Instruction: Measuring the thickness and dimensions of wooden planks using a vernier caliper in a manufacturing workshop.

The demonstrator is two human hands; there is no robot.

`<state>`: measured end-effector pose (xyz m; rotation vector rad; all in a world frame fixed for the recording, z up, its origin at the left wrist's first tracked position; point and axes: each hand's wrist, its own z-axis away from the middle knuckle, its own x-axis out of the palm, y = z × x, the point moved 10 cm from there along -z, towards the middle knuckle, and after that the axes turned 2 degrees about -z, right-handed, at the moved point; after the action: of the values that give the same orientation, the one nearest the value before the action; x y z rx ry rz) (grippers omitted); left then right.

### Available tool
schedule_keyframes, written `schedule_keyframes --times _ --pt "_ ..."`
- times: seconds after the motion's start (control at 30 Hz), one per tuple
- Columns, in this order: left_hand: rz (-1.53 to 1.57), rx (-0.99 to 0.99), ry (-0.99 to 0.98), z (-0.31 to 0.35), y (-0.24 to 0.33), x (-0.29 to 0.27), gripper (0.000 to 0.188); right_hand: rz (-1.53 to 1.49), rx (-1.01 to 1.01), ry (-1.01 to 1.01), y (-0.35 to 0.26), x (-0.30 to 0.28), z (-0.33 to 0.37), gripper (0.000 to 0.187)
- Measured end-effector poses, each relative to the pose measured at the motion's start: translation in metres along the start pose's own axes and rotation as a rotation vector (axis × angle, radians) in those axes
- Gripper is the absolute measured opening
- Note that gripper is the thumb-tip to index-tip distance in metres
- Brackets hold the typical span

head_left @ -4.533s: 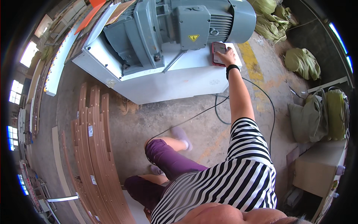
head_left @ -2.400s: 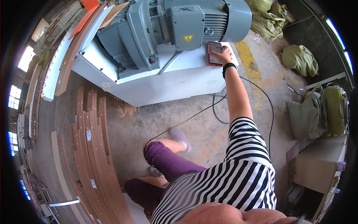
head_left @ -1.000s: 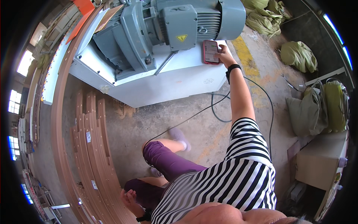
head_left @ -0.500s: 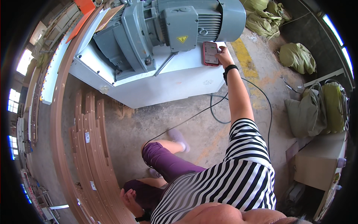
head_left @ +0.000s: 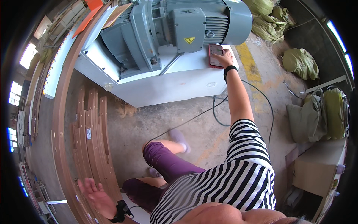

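My right hand (head_left: 224,58) reaches far forward over a red-edged smartphone (head_left: 215,51) that lies screen up on a white metal base (head_left: 171,84). One finger stretches across the screen and the others are apart at the phone's right side. Just left of the phone, a thin metal rod-like tool (head_left: 170,63) leans on the base's edge below a large grey electric motor (head_left: 188,28). My left hand (head_left: 96,196) is open, palm showing and fingers spread, holding nothing. It hovers above brown perforated beams (head_left: 91,138) at the lower left.
A dark cable (head_left: 269,108) loops over the concrete floor to the right of the base. Stuffed sacks (head_left: 300,63) stand along the right wall, near a beige cabinet (head_left: 315,171). A long brown rail (head_left: 59,123) runs up the left side.
My left hand has moved left and outward from beside my leg, its fingers opening out. My right hand has shifted further over the phone's screen. The view has turned slightly.
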<state>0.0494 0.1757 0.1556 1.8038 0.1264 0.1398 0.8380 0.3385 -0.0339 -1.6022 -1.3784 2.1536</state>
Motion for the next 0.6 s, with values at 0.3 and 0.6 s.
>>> schedule_keyframes --times 0.3,0.6 --pt "0.344 0.011 -0.029 -0.024 0.016 0.005 0.081 -0.068 -0.021 0.045 0.012 -0.002 -0.017 0.093" --pt "0.502 0.028 -0.105 -0.023 0.032 0.016 0.087 -0.044 0.004 0.047 0.009 -0.007 -0.01 0.089"
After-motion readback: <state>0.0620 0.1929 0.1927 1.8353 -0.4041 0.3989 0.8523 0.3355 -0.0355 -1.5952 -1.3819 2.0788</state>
